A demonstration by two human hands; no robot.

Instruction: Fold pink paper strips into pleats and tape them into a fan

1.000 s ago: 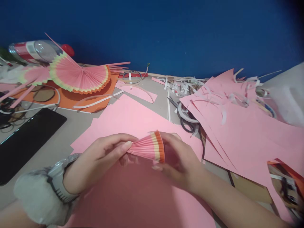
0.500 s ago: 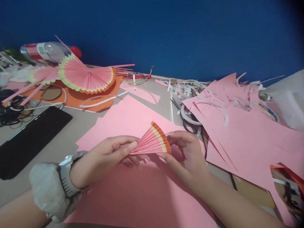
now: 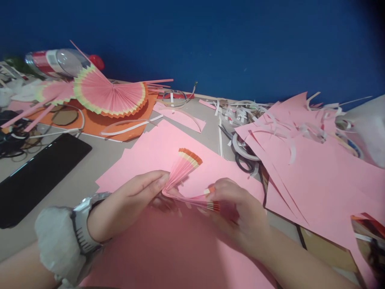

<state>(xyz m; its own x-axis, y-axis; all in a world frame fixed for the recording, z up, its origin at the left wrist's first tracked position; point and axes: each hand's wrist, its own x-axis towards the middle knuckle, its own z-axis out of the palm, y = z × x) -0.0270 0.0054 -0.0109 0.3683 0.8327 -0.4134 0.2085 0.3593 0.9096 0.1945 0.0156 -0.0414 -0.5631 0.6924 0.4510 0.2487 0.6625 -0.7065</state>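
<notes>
I hold a small pleated pink paper fan [image 3: 184, 170] with a yellow and orange rim over a large pink sheet [image 3: 168, 237]. My left hand [image 3: 132, 198], a watch on its wrist, pinches the fan's narrow folded end. My right hand [image 3: 237, 210] grips the lower outer pleats by the striped rim and holds them down and to the right. The fan is split into two bundles: one stands up toward the centre, the other lies low between my hands.
A larger finished pink fan [image 3: 110, 94] lies on orange paper [image 3: 90, 124] at the back left, beside a plastic bottle [image 3: 57, 62]. A black keyboard [image 3: 39, 172] sits at left. Scissors [image 3: 245, 156], paper strips and more pink sheets [image 3: 319, 168] cover the right side.
My right hand has moved down and right, pulling the lower pleats away from the rest. The fan, closed into one wedge before, now spreads in two parts.
</notes>
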